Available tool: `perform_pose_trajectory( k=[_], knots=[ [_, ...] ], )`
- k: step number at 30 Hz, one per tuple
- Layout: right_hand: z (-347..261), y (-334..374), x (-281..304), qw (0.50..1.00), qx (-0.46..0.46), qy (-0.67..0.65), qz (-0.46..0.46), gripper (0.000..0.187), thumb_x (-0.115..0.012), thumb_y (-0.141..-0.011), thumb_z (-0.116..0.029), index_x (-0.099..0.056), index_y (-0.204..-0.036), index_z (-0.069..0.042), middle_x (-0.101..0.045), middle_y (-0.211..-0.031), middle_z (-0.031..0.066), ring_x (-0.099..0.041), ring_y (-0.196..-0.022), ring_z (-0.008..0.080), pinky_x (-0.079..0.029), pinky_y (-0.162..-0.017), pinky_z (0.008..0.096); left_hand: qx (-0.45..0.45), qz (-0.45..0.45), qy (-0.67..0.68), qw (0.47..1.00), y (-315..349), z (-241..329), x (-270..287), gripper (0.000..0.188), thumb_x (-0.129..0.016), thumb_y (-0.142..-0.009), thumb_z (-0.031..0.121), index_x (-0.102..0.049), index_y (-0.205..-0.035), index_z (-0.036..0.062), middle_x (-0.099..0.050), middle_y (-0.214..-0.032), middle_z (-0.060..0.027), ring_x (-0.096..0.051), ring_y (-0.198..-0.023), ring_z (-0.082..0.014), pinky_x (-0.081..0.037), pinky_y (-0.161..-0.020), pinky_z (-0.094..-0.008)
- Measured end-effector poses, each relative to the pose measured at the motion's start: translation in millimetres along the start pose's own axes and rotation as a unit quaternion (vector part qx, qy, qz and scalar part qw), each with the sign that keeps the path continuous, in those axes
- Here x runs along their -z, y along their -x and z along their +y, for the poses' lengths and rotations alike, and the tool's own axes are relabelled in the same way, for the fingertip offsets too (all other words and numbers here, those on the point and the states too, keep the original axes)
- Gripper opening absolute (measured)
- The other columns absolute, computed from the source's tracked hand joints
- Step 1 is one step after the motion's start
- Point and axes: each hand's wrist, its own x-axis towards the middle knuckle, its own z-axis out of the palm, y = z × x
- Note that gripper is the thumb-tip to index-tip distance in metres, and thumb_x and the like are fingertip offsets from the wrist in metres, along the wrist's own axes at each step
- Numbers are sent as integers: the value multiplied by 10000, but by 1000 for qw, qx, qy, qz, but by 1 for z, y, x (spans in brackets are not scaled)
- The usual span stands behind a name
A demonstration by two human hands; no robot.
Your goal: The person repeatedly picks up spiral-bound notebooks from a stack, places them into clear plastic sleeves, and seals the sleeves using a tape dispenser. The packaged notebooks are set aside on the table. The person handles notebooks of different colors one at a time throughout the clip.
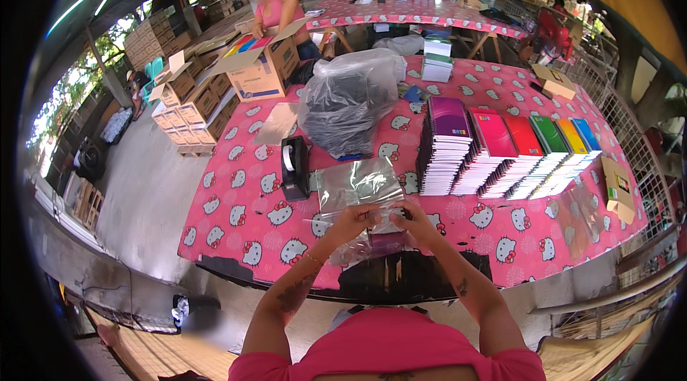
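Note:
Both my hands are in front of me over the near edge of the table, pinching a clear plastic bag (358, 184). My left hand (356, 221) has its fingers closed on the film, and my right hand (415, 221) grips it close beside. Below them, a purple item (387, 242) shows through clear plastic; its kind is hard to make out. A black tape dispenser (294, 168) stands to the left of the bag. On the right rise stacks of spiral notebooks with purple (450, 118), pink (495, 132), red, green, yellow and blue covers.
A large grey plastic sack (351, 98) sits beyond the bag. A co-worker (275, 9) leans over an open carton (263, 70) at the table's far left. Flattened cardboard (619, 190) lies at the right edge. More notebooks (436, 66) are stacked at the back. Pink patterned cloth (236, 216) covers the table.

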Motion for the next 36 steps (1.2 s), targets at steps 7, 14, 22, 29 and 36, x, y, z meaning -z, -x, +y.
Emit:
perform_pose_trajectory(
  k=[7,14,22,29,36],
  knots=[
    [-58,25,8,929,211,287,-94,777,-799,-838,-322,-430,-1470,-62,-481,-1454,143,-454,-1360,251,-381,-1118,382,-232,102,-345,904,39,51,-18,518,-701,-923,263,-569,-1369,34,-542,-1432,-153,-520,-1323,-284,-391,-1105,-476],
    [-31,28,3,853,337,399,-17,414,-804,-785,-134,-649,-1162,-63,-654,-1099,110,-622,-1059,303,-515,-880,402,-306,88,-480,817,40,43,-29,423,-741,-826,193,-656,-1224,77,-581,-1351,-147,-575,-1189,-300,-472,-1000,-447],
    [-49,29,-21,931,182,308,79,426,-773,-783,-83,-591,-1168,-73,-645,-1010,127,-614,-932,323,-509,-824,409,-125,105,-417,894,15,62,-32,313,-730,-811,160,-645,-1093,53,-686,-1038,-135,-645,-891,-314,-512,-782,-404],
    [-27,13,-2,982,89,150,75,505,-788,-804,-91,-535,-1241,-62,-553,-1176,99,-559,-1038,224,-484,-879,336,-30,123,-278,952,-6,51,-21,632,-821,-750,280,-529,-1248,23,-659,-1019,-156,-650,-926,-329,-518,-788,-421],
    [-17,9,-15,992,22,-21,122,470,-761,-812,-32,-546,-1230,-59,-528,-1152,58,-529,-1022,144,-483,-842,285,-70,579,-367,724,-2,-21,109,422,-789,-800,279,-656,-1078,-9,-622,-946,-170,-605,-862,-353,-502,-764,-464]
  ],
)
